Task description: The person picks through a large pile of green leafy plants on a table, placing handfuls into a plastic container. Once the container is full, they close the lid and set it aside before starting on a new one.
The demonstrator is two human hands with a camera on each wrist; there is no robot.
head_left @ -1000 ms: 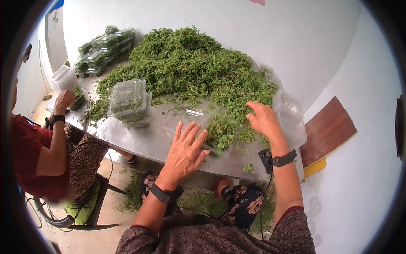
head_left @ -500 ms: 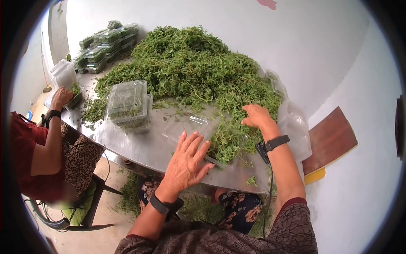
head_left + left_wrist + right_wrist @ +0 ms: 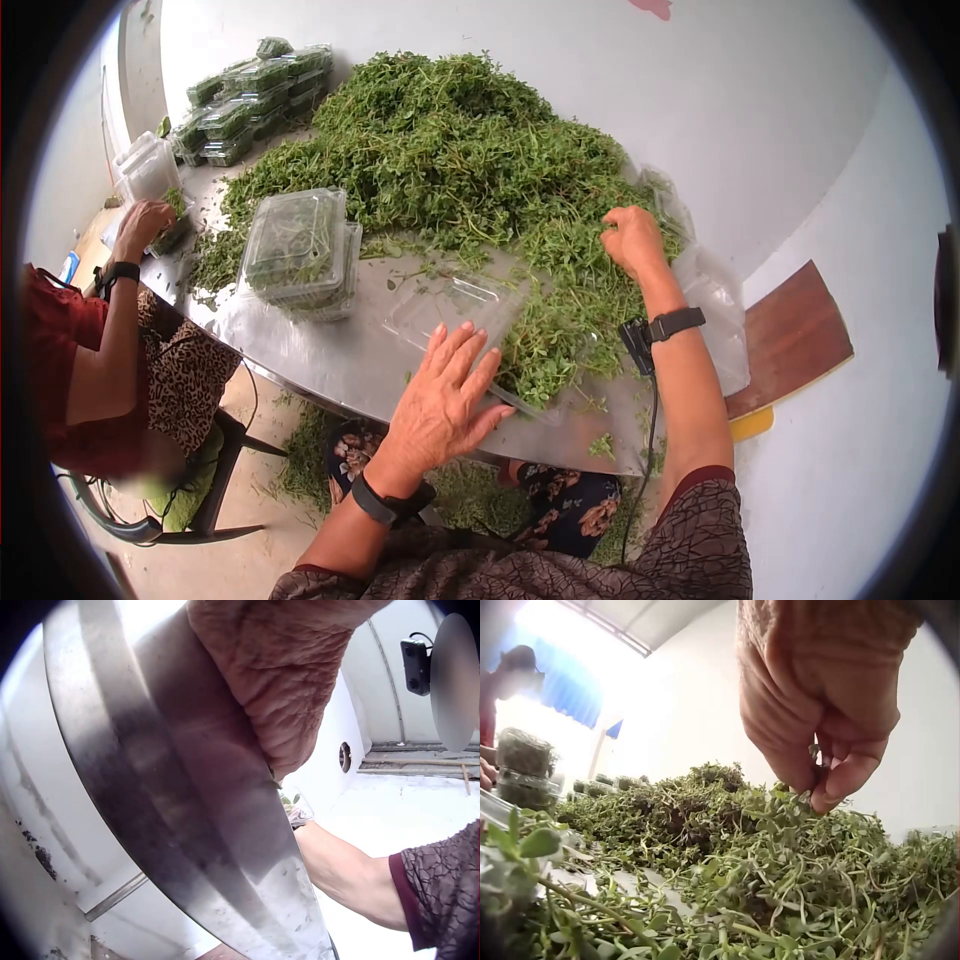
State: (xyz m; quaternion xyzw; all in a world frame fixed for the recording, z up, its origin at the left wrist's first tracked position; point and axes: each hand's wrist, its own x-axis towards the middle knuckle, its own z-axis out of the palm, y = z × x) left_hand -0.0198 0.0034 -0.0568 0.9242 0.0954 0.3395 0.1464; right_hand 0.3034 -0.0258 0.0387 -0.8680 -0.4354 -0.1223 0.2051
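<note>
A large heap of leafy green sprigs covers the back of the metal table. My right hand is at the heap's right side; in the right wrist view, its thumb and fingers pinch a small bit of greens. Palm down, my left hand has its fingers extended over the near edge of an open clear plastic clamshell box, whose lid lies flat toward the left. Greens fill the box's other half and hide most of it. In the left wrist view, the left hand is just above the metal table.
Closed clear boxes stand stacked left of the lid. More packed boxes are piled at the back left. Clear plastic containers sit on the right edge, beside a brown board. Another person's hand works at the left end.
My right hand has moved farther out over the heap, and its fingers have drawn together. My left hand stays by the box. The head view has shifted slightly.
</note>
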